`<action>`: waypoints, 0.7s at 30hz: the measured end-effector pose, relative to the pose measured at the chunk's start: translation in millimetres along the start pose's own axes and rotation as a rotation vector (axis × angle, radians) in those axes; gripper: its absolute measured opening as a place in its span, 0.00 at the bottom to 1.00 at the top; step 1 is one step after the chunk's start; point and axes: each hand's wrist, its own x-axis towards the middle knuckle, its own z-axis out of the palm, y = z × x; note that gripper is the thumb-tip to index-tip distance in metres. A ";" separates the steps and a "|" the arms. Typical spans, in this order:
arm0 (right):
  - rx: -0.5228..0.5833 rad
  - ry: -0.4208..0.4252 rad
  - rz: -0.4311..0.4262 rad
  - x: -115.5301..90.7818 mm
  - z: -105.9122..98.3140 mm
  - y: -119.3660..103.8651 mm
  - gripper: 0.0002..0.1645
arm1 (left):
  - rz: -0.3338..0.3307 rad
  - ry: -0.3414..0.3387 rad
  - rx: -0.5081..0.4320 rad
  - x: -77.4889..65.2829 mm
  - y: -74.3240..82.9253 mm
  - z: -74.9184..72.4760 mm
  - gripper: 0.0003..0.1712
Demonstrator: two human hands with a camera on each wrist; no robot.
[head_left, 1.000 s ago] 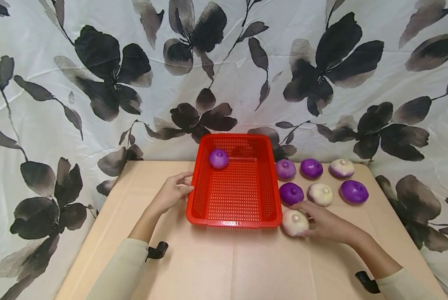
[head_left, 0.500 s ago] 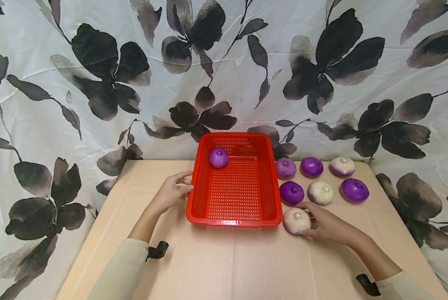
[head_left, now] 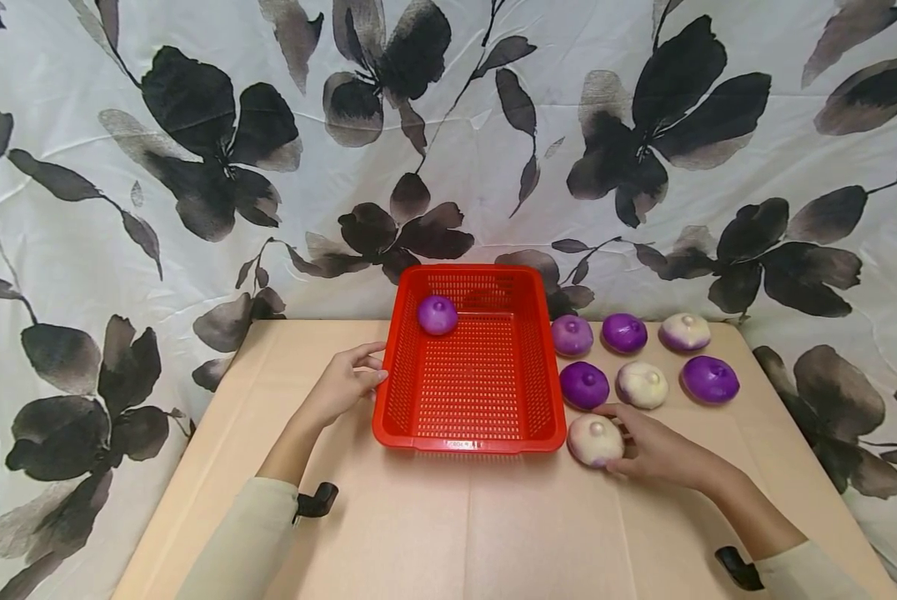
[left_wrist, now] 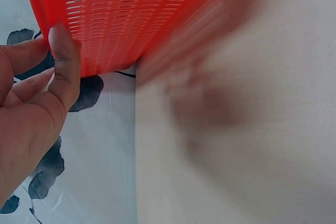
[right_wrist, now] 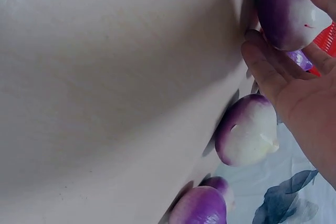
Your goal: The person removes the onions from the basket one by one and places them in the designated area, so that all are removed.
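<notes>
A turnip (head_left: 596, 441), white on top and purple below, sits by the near right corner of the red plastic basket (head_left: 469, 446). My right hand (head_left: 658, 447) grips it from the right, thumb on the near side and fingers on the far side. In the right wrist view the turnip (right_wrist: 291, 11) shows between thumb and fingers. My left hand (head_left: 343, 385) touches the basket's left rim with its fingertips. From the left wrist view, a digit of the left hand (left_wrist: 37, 103) lies against the basket's outer side. One purple turnip (head_left: 438, 315) lies inside the basket's far left corner.
Several more turnips, purple (head_left: 584, 386) and white (head_left: 641, 386), stand in two rows right of the basket. The light wooden-toned table (head_left: 448, 533) ends at the back against a floral cloth (head_left: 508, 125).
Over the last second my right hand has shifted slightly right with the white turnip, away from the basket corner. The left hand has stayed at the basket rim.
</notes>
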 end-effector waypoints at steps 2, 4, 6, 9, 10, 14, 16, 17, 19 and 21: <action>-0.009 0.005 -0.002 0.0 -0.2 -0.3 0.43 | -0.001 0.001 -0.001 -0.4 0.3 0.1 0.34; -0.018 0.010 -0.003 0.0 -0.5 -0.9 0.43 | -0.001 0.001 0.000 -0.8 0.7 0.4 0.34; -0.026 0.012 0.000 0.0 -0.8 -1.5 0.43 | -0.006 0.007 0.001 -1.2 1.4 1.0 0.34; -0.043 0.015 0.012 0.0 -1.6 -2.8 0.44 | -0.002 0.008 0.003 -1.1 1.4 1.6 0.34; -0.053 0.017 0.017 -0.1 -1.9 -3.2 0.45 | -0.001 0.009 0.003 -0.9 1.3 1.6 0.34; -0.099 0.024 0.021 -0.4 -4.3 -5.1 0.46 | 0.010 0.006 0.005 -0.1 -0.2 1.2 0.34; -0.119 0.023 0.027 -0.8 -6.2 -6.1 0.46 | 0.012 0.008 0.004 0.2 -0.5 0.8 0.34; -0.127 0.018 0.027 -0.9 -7.5 -6.8 0.46 | 0.013 0.007 0.003 0.2 -0.6 0.7 0.34; -0.132 0.003 0.036 -1.5 -10.8 -8.5 0.46 | 0.016 0.005 -0.002 0.2 -0.7 0.4 0.34; -0.128 -0.006 0.041 -2.2 -15.0 -10.7 0.46 | 0.016 0.003 -0.006 -0.1 -0.3 0.7 0.34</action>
